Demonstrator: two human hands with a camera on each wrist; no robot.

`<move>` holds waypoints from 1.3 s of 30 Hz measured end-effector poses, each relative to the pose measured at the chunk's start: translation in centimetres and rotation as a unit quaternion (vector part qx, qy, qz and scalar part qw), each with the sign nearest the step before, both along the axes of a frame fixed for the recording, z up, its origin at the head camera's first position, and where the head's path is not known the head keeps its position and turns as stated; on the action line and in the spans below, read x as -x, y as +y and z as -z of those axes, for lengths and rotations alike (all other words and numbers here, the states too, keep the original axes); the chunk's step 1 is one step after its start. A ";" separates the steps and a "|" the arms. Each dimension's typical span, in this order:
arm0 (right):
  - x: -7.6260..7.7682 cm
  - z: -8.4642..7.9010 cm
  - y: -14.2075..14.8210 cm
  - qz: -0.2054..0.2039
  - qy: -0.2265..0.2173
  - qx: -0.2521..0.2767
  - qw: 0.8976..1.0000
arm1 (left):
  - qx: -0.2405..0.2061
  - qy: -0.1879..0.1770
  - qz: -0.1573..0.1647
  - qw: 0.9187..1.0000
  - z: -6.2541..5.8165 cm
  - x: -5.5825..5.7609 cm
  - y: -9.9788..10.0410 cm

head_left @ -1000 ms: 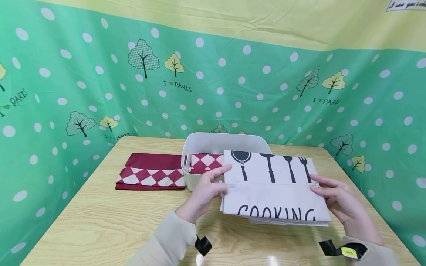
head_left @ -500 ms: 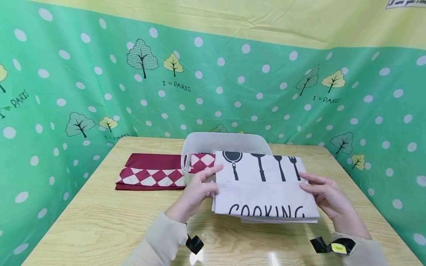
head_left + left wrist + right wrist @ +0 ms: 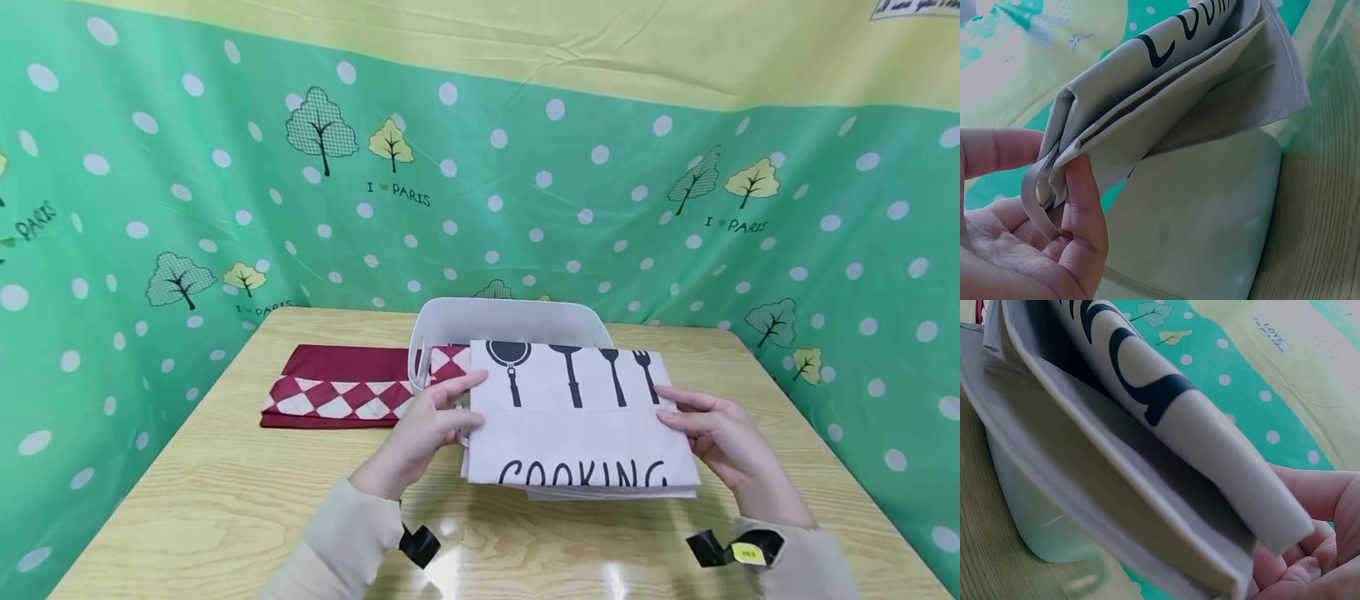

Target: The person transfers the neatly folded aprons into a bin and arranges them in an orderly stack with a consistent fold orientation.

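Note:
A folded white apron [image 3: 570, 433], printed with dark kitchen utensils and the word COOKING, is held up in front of a basket. My left hand [image 3: 429, 425] pinches its left edge, thumb on top and fingers beneath. In the left wrist view a narrow strap [image 3: 1034, 203] loops out of the folds into the palm. At the opposite edge, my right hand [image 3: 720, 437] grips the layers between thumb and fingers. The right wrist view shows loose lower layers [image 3: 1116, 469] spread apart under the rolled top fold. The white basket [image 3: 517, 312] is largely hidden behind the apron.
Left of the basket, a folded dark red cloth [image 3: 337, 387] with a red-and-white diamond band lies on the wooden table [image 3: 225, 500]. Another red-and-white diamond cloth [image 3: 448, 362] shows inside the basket. A green dotted curtain [image 3: 420, 242] encloses the back and sides.
Both hands have carried the folded apron to the left across the basket's front, covering more of the diamond cloth inside. The grip of each hand looks the same.

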State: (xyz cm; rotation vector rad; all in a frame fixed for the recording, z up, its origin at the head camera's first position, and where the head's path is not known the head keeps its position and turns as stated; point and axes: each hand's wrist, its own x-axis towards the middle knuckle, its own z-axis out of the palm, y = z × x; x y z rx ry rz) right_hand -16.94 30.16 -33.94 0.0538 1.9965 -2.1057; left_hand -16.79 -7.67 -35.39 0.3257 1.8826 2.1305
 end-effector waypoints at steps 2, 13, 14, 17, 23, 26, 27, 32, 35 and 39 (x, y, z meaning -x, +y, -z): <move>0.1 0.0 -0.2 -0.002 0.000 -0.004 1.000 | 0.005 -0.002 -0.003 1.000 0.0 0.0 -0.2; 0.8 -0.6 -1.5 -0.010 0.006 -0.032 0.999 | 0.054 0.020 -0.012 0.998 -0.5 0.1 -1.5; 0.9 -0.7 -1.6 -0.012 0.009 -0.034 0.999 | 0.057 0.022 -0.013 0.998 -0.6 0.1 -1.6; 1.1 -0.9 -2.0 -0.021 0.014 -0.036 0.999 | 0.065 0.026 -0.021 0.997 -0.7 0.2 -1.9; 1.6 -1.2 -2.4 -0.036 0.020 -0.033 0.999 | 0.078 0.033 -0.035 0.996 -0.8 0.5 -2.5; 1.8 -1.3 -2.6 -0.047 0.022 -0.033 0.998 | 0.087 0.035 -0.037 0.995 -1.0 0.7 -2.8; 1.9 -1.4 -2.6 -0.053 0.024 -0.032 0.998 | 0.092 0.037 -0.036 0.994 -1.1 0.7 -2.9; 2.1 -1.8 -2.7 -0.089 0.032 -0.038 0.995 | 0.112 0.035 -0.045 0.992 -1.7 1.0 -3.3; 2.3 -2.0 -3.0 -0.097 0.035 -0.051 0.993 | 0.125 0.030 -0.055 0.990 -2.0 1.2 -3.5; 2.6 -2.1 -3.4 -0.093 0.036 -0.062 0.993 | 0.144 0.032 -0.065 0.987 -2.3 1.4 -3.8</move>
